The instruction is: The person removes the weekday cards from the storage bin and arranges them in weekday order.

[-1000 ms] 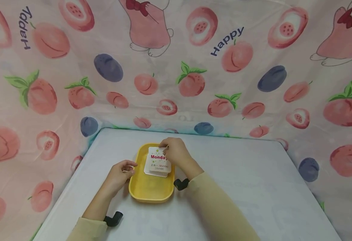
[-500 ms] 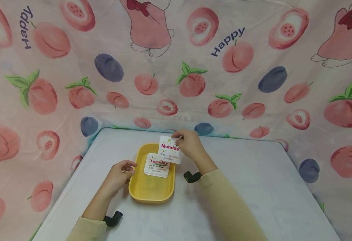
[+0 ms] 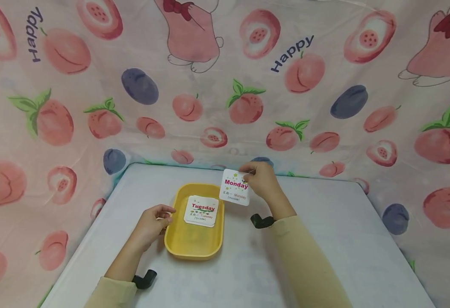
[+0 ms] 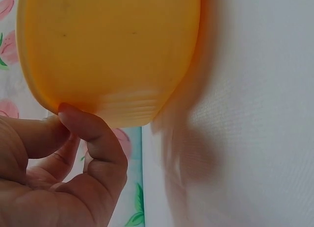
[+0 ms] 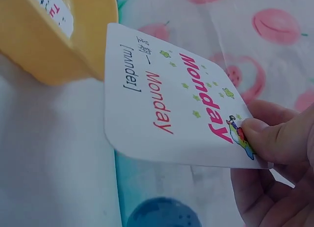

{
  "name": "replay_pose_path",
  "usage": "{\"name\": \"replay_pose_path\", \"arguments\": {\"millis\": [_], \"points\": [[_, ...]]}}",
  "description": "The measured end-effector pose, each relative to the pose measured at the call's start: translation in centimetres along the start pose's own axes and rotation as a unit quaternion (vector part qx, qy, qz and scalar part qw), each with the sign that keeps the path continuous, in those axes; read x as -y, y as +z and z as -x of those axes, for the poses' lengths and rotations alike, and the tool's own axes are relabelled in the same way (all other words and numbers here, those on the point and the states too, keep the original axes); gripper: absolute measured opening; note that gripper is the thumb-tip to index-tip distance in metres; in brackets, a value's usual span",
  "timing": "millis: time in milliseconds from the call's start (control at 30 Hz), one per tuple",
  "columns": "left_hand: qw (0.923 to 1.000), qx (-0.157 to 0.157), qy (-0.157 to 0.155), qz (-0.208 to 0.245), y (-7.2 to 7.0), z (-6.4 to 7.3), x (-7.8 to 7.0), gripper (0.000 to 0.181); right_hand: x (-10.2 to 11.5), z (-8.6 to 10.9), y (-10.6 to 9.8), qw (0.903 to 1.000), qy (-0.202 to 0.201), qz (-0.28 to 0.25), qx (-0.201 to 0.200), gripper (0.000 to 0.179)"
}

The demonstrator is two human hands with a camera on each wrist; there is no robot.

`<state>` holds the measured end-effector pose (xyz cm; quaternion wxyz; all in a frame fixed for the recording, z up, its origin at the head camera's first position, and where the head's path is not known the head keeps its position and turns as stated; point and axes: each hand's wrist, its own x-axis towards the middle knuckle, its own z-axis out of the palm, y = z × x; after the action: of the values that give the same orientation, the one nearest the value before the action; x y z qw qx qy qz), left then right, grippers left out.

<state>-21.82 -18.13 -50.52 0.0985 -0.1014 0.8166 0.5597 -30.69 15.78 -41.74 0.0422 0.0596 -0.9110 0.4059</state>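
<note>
Beyond the right rim of the yellow tray (image 3: pixel 194 248), my right hand (image 3: pixel 261 179) pinches a white Monday flashcard (image 3: pixel 234 194) by its upper right corner. The right wrist view has the thumb on the printed face of the card (image 5: pixel 162 99) and the other fingers behind it. A stack of flashcards (image 3: pixel 201 211), Tuesday on top, lies inside the tray. On the tray's left side, my left hand (image 3: pixel 153 224) holds the rim between thumb and fingertips. In the left wrist view, those fingertips (image 4: pixel 73 120) meet right at the edge of the tray (image 4: pixel 113 50).
A white cloth (image 3: pixel 325 239) covers the table under the tray. Behind and to both sides hangs a peach-printed curtain (image 3: pixel 209 77), close to the table's back edge. Black curved pieces (image 3: pixel 145 279) sit at both wrists, by the sleeve cuffs.
My right hand has lifted the Monday flashcard off the stack and carried it right, past the tray's rim, uncovering the Tuesday card. The left hand and the tray stay where they were.
</note>
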Motion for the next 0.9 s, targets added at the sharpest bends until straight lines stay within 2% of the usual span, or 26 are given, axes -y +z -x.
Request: {"name": "replay_pose_path", "arguments": {"millis": [200,400,667,900], "points": [[1.0000,-0.003,-0.009,0.002,0.0,-0.1,-0.1,0.030,-2.2,0.0,-1.4,0.9996,0.006,0.025,0.010,0.024],[1.0000,-0.005,-0.007,0.005,0.1,0.0,-0.1,0.029,-4.4,-0.3,-1.7,0.9978,0.029,0.040,0.044,0.023],[0.9999,-0.006,-0.006,0.007,0.0,-0.1,0.1,0.029,-6.9,-0.9,0.1,0.9963,0.044,0.023,0.070,0.022],[0.9999,-0.009,-0.010,0.009,0.1,-0.2,0.2,0.028,-8.0,-1.1,1.8,0.9947,0.063,0.009,0.081,0.023]]}}
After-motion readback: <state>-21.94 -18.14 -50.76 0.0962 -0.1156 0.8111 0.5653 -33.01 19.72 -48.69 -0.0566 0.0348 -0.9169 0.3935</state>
